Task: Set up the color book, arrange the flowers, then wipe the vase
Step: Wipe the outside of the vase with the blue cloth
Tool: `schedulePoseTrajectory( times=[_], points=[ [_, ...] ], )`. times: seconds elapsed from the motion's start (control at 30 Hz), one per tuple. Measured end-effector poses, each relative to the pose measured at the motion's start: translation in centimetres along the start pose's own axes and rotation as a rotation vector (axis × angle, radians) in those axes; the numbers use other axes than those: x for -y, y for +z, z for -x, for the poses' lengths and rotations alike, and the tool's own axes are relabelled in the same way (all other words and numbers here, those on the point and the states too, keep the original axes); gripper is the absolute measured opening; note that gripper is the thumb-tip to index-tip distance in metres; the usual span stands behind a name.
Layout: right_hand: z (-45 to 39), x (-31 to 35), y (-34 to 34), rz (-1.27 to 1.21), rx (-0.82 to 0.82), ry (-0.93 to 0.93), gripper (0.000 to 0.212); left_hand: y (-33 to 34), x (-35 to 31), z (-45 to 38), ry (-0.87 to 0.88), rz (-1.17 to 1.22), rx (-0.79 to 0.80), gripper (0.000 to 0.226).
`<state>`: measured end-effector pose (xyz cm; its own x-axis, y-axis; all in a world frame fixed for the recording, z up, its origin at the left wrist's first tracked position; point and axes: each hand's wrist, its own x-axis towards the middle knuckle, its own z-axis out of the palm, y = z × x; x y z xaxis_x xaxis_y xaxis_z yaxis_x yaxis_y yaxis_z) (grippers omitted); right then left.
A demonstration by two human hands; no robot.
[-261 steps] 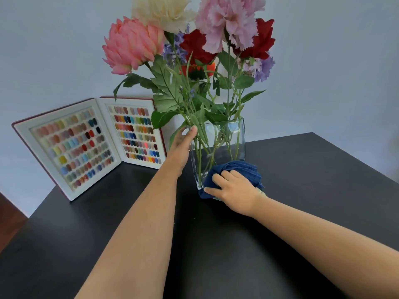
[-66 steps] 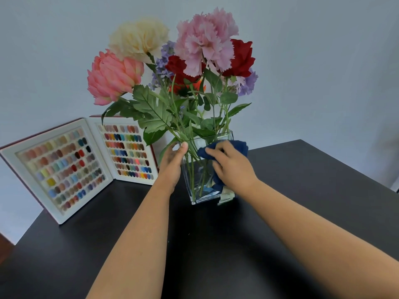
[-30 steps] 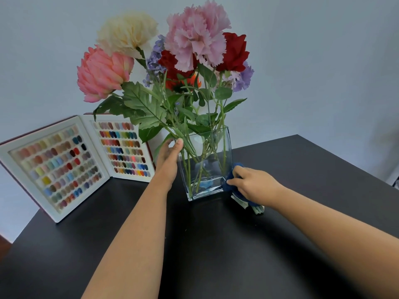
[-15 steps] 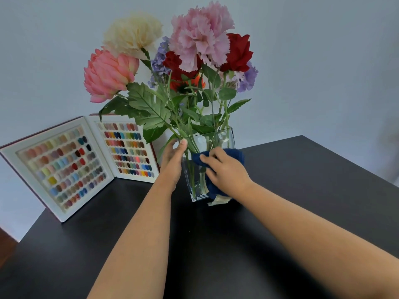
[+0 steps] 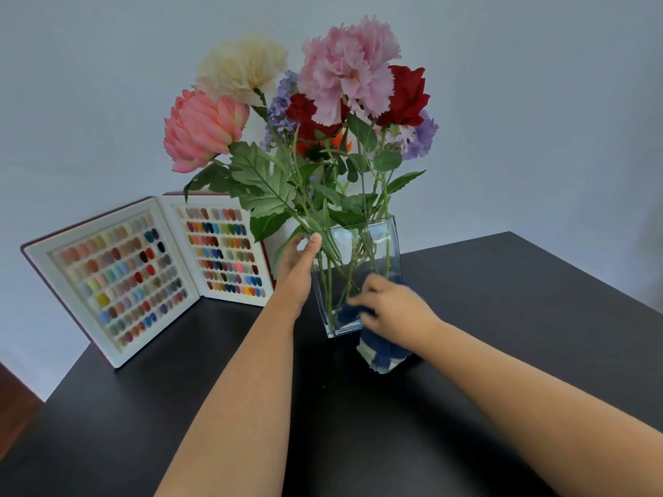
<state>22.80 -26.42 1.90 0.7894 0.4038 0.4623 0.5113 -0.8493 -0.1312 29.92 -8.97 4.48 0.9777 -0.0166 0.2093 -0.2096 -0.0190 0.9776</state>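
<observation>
Black table (image 5: 358, 425) set against a plain pale wall (image 5: 538, 102); both forearms reach in from the near edge.

Right hand (image 5: 394, 310): blurred, low against the near face of the vase, fingers curled on a dark blue cloth (image 5: 385, 351). The cloth's lower part, with a pale edge, trails onto the table just in front of the vase's near right corner. Half a second earlier this hand and cloth were high on the same face, close under the rim; they now sit at the base.

Left hand (image 5: 297, 260): grips the vase's left side near the top, thumb tip up at the rim, fingers round the far side and mostly hidden. Position matches the earlier frame.

Vase (image 5: 380, 245): clear square glass, upright on the table between the two hands, same spot as before.

Flowers (image 5: 323, 102): stems stand in the vase; pink, cream, red and lilac heads spread above it, arrangement unchanged.

Color book (image 5: 143, 270): beyond and to the left of the vase, standing open on the table's far edge by the wall, two swatch pages facing forward, unmoved
</observation>
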Motion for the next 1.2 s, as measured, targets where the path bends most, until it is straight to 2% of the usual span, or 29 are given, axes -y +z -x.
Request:
schedulePoseTrajectory(
  times=[0.1, 0.2, 0.27, 0.37, 0.53, 0.6, 0.77, 0.93, 1.03, 1.1, 1.2],
  points=[
    [-1.8, 0.2, -2.3, -0.232, -0.391, 0.212, 0.032, 0.0, 0.2, -0.1, -0.009, 0.019, 0.002, 0.076],
    [-4.1, 1.1, -3.4, -0.278, -0.51, 0.309, 0.03, 0.0, 0.5, -0.3, 0.002, 0.037, 0.013, 0.052],
    [-5.1, 2.0, -3.2, -0.265, -0.499, 0.295, 0.031, 0.0, 0.7, -0.5, 0.013, 0.077, 0.02, 0.051],
    [-4.9, 3.6, -1.9, -0.181, -0.452, 0.162, 0.03, 0.0, 0.8, -0.6, 0.017, 0.096, 0.034, 0.056],
    [-4.2, 3.7, -1.2, -0.086, -0.416, 0.022, 0.034, 0.0, 0.6, -0.6, -0.018, 0.082, 0.043, 0.043],
    [-3.9, 3.4, -1.1, -0.011, -0.375, -0.036, 0.035, 0.1, 0.3, -0.4, -0.024, 0.066, 0.033, 0.045],
    [-1.8, 2.7, 0.8, 0.14, -0.139, -0.191, 0.046, 0.1, 0.0, 0.3, -0.017, 0.036, 0.016, 0.082],
    [0.8, 1.9, 1.8, 0.265, 0.167, -0.261, 0.053, -0.1, -0.1, 0.5, -0.04, 0.012, 0.004, 0.073],
    [1.0, 0.7, 1.3, 0.275, 0.248, -0.25, 0.052, -0.3, -0.1, 0.4, -0.052, 0.0, 0.003, 0.084],
    [1.0, -0.4, 0.2, 0.258, 0.219, -0.209, 0.046, -0.3, -0.2, 0.4, -0.055, 0.002, 0.006, 0.083],
    [0.7, -2.1, -2.5, 0.126, -0.035, -0.078, 0.034, -0.2, -0.1, 0.3, -0.055, 0.012, 0.007, 0.083]
  ],
)
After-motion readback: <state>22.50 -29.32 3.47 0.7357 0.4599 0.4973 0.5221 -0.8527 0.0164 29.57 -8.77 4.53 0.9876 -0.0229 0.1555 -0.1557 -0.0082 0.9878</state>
